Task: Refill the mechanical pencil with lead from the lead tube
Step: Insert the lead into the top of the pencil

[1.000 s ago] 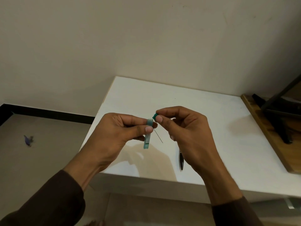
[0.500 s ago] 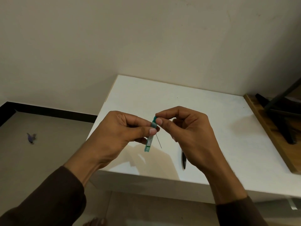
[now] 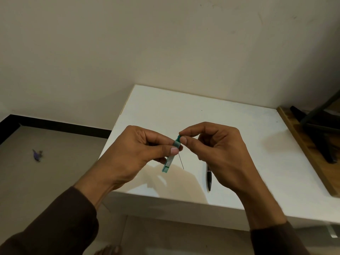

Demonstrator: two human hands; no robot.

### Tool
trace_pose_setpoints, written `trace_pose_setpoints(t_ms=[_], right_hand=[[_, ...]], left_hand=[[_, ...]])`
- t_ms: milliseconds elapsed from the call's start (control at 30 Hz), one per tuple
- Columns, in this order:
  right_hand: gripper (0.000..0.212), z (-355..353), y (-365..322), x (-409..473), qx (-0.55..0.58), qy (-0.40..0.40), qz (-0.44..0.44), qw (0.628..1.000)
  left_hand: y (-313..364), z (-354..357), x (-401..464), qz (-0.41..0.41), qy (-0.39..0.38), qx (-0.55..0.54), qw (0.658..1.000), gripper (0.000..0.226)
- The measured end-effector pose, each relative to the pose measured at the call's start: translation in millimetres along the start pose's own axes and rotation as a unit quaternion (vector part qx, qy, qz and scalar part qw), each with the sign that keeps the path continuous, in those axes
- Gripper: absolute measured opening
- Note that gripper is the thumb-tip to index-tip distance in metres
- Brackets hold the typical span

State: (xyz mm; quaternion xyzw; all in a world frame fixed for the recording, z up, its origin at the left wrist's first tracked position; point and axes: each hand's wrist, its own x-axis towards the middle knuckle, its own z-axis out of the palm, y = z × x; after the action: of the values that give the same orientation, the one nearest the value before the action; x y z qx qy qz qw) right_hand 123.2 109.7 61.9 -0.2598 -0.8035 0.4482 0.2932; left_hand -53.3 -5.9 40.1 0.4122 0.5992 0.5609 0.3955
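Above the table [image 3: 230,126], the light, slippery lead tube [image 3: 170,160] is pinched in the left hand [image 3: 136,155], its cap [image 3: 178,138] clamped by right hand [image 3: 219,148] fingers [image 3: 184,139], while the brittle lead [image 3: 181,161] beside it is best held near one end.

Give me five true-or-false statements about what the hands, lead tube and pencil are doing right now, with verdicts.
1. The left hand holds the lead tube. True.
2. The mechanical pencil is held in the right hand. False: it lies on the white table.
3. The right hand pinches the green cap at the tube's top end. True.
4. A thin lead hangs beside the tube. True.
5. The lead tube rests flat on the table. False: it is held above it.
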Motion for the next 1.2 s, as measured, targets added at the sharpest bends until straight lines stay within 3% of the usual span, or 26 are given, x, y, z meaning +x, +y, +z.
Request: trace_pose_setpoints(t_ms=[200, 333, 533, 700, 867, 1067, 1200], right_hand=[[0.006, 1.6, 1.0, -0.6, -0.018, -0.025, 0.004, 1.000], [0.008, 0.6, 1.3, -0.3, -0.004, -0.033, 0.008, 0.999], [0.013, 5.6, 2.3, 0.0, 0.025, -0.034, 0.006, 0.999], [0.013, 3.7, 4.1, -0.8, 0.011, -0.033, 0.023, 0.999], [0.032, 6.3, 3.6, -1.8, -0.008, -0.049, 0.045, 0.998], [0.004, 10.7, 1.9, -1.6, -0.014, -0.064, 0.086, 0.994], [0.009, 9.4, 0.3, -2.2, 0.009, -0.079, 0.083, 0.993]], left_hand=[[-2.4, -2.6, 0.5, 0.017, -0.010, 0.040, 0.999, 0.012], [-1.4, -4.3, 0.0, 0.021, -0.003, 0.015, 1.000, 0.021], [-4.2, -5.6, 0.3, 0.010, -0.001, -0.005, 1.000, 0.014], [-2.9, -6.7, 0.5, 0.007, -0.002, -0.013, 1.000, 0.024], [-1.2, -9.8, 0.0, 0.017, 0.002, -0.061, 0.998, 0.024], [0.5, -12.3, -1.4, 0.029, 0.006, -0.068, 0.997, 0.024], [0.7, -12.5, -1.9, 0.034, 0.005, -0.079, 0.996, 0.026]])
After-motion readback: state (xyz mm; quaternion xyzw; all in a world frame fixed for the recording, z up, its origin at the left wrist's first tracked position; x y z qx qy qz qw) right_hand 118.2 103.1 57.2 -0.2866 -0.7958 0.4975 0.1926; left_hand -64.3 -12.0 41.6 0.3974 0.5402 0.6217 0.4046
